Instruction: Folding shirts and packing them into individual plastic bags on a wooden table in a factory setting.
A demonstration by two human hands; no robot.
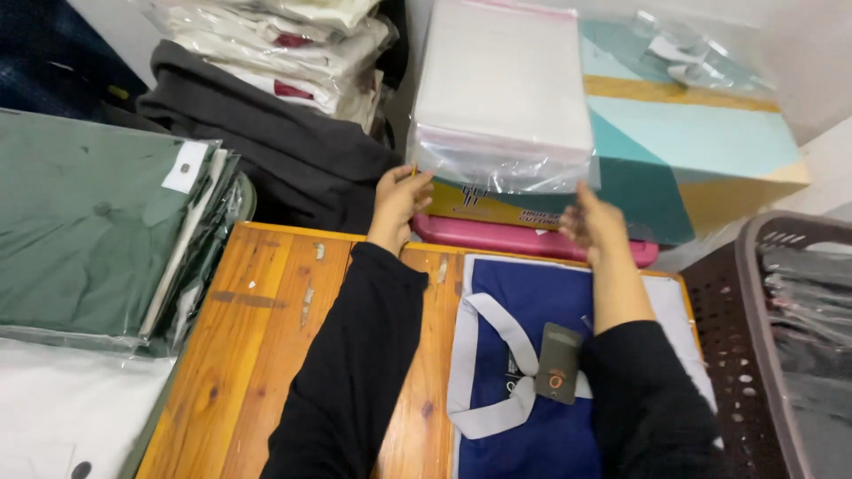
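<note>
Crowded with stock on every side, the wooden table (266,310) stands in the middle of the head view. On it lies a folded navy shirt (524,302) with a grey collar and a dark hang tag (556,362); it seems to rest on a white sheet and it is not inside any bag. So the folding looks finished, and the bagging, as I judge it, is not yet done.

Both arms in black sleeves reach forward to the stack of clear plastic bags (501,98), which leans against a teal and yellow box (701,142), above a pink tray (524,238). The left hand (398,202) has its fingers closed on the lower left corner of the stack, it seems to pinch the front bag there. The right hand (593,222) is blurred, its fingers are spread and loose just below the lower right corner; I cannot tell if it touches the plastic, and it grasps nothing.

Left of the table are green shirts already in bags (89,222), with white bagged ones below. Behind are dark folded cloth (266,142) and more white packed garments (293,44). At the right stands a brown plastic basket (754,293) with dark bagged items inside
</note>
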